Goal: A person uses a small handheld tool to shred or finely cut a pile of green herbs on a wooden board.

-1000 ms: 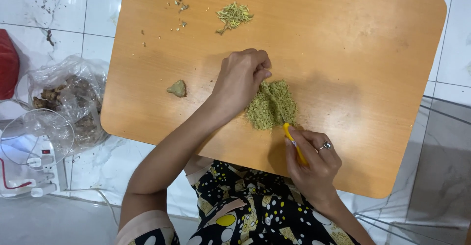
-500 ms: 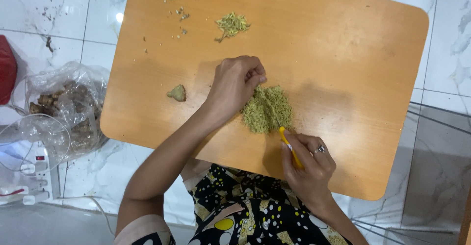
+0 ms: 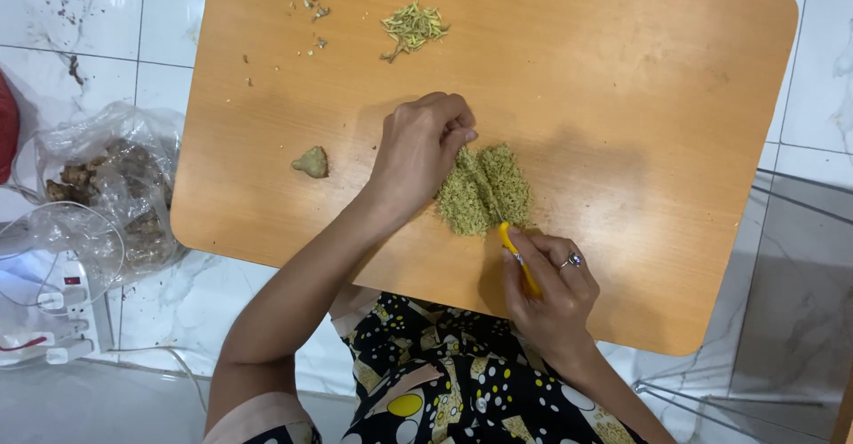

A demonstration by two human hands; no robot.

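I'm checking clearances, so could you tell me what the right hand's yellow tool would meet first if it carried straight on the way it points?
The right hand points its yellow tool up and leftward; its tip already sits at the edge of the green chopped pile, so it probably meets that first.

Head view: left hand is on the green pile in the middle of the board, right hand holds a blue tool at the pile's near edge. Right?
Not quite. The head view shows the tool in the right hand is yellow, not blue. The rest holds: the left hand is on the green pile in the middle of the board, and the tool's tip meets the pile's near edge.
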